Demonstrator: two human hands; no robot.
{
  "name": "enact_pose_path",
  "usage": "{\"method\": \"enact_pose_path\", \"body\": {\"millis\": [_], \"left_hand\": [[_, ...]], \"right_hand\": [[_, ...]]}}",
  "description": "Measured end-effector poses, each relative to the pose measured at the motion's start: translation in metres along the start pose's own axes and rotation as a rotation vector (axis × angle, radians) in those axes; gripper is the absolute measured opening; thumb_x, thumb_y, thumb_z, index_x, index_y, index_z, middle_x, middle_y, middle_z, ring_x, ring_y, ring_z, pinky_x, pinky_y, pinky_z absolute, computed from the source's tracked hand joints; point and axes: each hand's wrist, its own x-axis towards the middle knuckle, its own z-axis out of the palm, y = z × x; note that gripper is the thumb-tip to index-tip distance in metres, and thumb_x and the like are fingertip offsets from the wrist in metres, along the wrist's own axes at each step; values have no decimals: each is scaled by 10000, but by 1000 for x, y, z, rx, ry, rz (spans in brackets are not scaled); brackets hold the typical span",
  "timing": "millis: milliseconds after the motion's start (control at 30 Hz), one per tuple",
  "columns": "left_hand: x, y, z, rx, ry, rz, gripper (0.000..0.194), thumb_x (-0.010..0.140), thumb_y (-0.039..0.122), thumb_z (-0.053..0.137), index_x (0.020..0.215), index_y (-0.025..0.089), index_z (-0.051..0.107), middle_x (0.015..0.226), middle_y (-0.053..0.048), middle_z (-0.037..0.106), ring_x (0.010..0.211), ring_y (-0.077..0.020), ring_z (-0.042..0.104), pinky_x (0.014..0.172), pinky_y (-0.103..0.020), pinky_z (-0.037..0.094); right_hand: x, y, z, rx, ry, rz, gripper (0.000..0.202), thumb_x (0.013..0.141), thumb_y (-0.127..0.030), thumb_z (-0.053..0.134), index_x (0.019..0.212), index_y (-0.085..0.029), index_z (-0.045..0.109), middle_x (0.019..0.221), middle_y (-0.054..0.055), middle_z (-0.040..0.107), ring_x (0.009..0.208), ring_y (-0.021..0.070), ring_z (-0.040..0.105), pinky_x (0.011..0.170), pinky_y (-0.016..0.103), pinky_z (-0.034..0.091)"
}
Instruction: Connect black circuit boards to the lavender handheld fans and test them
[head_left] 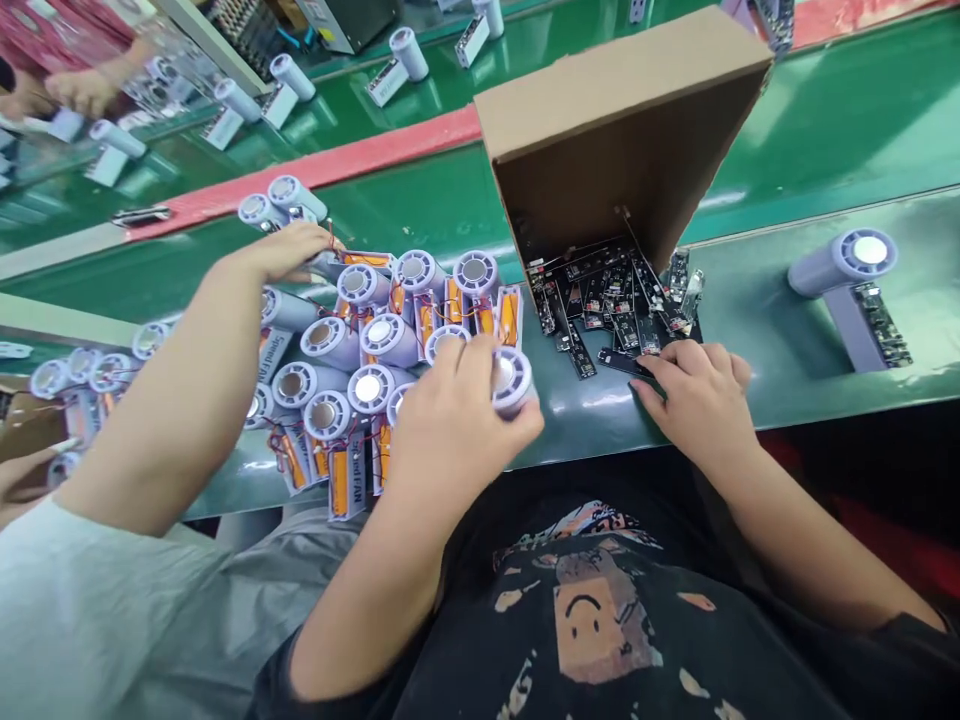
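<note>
My left hand (465, 425) is closed around a lavender handheld fan (512, 382), whose round slotted end with a silver centre faces up between thumb and fingers. The rest of that fan is hidden by the hand. My right hand (697, 400) pinches the near end of a narrow black circuit board (621, 361) on the bench. That board lies at the front edge of a loose pile of circuit boards (619, 300), which spills from a cardboard box (622, 85) tipped on its side. Left of my left hand, many similar fans (390, 338) stand close together, with orange battery cells and red wires exposed.
A co-worker's arm (187, 380) reaches across the fans from the left, its hand at the back of the group. On the right of the green bench (795, 360) lies one fan with a circuit board (881, 325). Beyond a red strip (397, 140), more fans stand on a green surface.
</note>
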Motion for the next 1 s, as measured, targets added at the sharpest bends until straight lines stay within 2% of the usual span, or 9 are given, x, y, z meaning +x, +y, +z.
{"method": "enact_pose_path", "body": {"millis": [133,267,467,600,667,767,833,900,1000], "left_hand": [[-41,-12,-11,-242,-165,218,444,729,263,615,1161,193,545,1087,-82,604,989,-253,633,816,-346,544],[-61,-22,8,-349,-294,322,477,725,180,615,1196,189,537,1112,-89,594,1030,-248,634,860,-360,559],[-47,-34,36,-369,-337,464,559,760,74,571,1299,214,524,1276,-113,571,1145,-266,607,947,-429,547],[-37,-35,37,-303,-195,477,574,814,39,549,1357,214,487,1370,-128,551,1288,-290,530,1090,-514,453],[-41,-33,32,-317,-49,464,536,850,53,559,1352,228,488,1370,-122,559,1311,-287,513,1114,-519,424],[-56,-27,23,-544,16,444,414,882,124,598,1272,251,538,1228,-81,634,1141,-238,615,997,-413,508],[-67,-22,25,-802,-211,352,330,914,244,610,1240,247,560,1112,-57,668,960,-197,659,857,-337,545],[-75,-16,35,-1083,-482,154,344,931,407,599,1221,224,573,1052,-55,676,886,-188,657,786,-313,541],[-83,-9,55,-1497,-617,-203,389,904,529,620,1109,200,586,867,-15,648,761,-158,630,701,-279,514]], "right_hand": [[6,4,1,-11,41,-51,173,934,-268,578,922,-207,739,919,71,675,877,241,486,794,402,315],[14,10,-7,100,82,8,250,946,-263,542,756,-212,697,866,68,671,845,225,511,766,404,325],[20,10,-22,916,-27,353,184,913,-316,565,768,-225,630,669,-11,591,627,137,522,580,289,383],[6,-4,-30,1212,-64,449,206,912,-304,576,722,-225,576,577,-44,569,490,96,454,473,241,354],[-4,-13,-36,1183,16,332,118,888,-233,606,772,-233,593,638,-35,633,537,107,542,510,246,411],[-18,-29,-43,1034,117,-122,83,884,-170,589,919,-234,629,803,2,718,701,142,655,655,301,486],[-23,-42,-44,872,192,-420,126,911,-153,540,960,-209,642,843,20,742,748,154,658,706,337,475],[-24,-55,-41,718,255,-574,134,922,-138,537,935,-187,660,829,18,749,758,157,637,720,347,456],[-21,-66,-34,647,240,-653,98,921,-167,587,920,-190,682,862,-1,749,802,156,616,746,334,449]]}}
